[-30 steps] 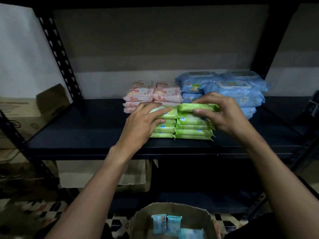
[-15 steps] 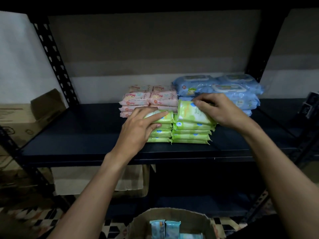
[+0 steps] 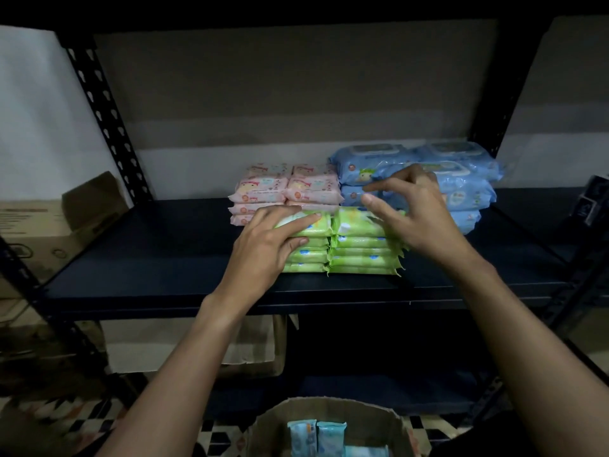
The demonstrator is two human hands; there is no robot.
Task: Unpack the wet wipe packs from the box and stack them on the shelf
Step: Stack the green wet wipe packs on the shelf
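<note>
the green packs (image 3: 361,255) are pressed on the shelf (image 3: 164,258) by the flat left hand (image 3: 267,249); the right hand (image 3: 418,219) is held loosely spread above them.

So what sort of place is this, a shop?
Likely a storeroom: a bare metal rack holds sorted stacks of wipe packs, with a cardboard box beside it and an open box below.

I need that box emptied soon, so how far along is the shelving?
Done: pink packs, blue packs and two green stacks sit on the shelf. In hand: the left hand presses on the left green stack; the right hand hovers over the other with loose fingers, holding nothing. Left: a few pale blue packs stand in the box below.
</note>
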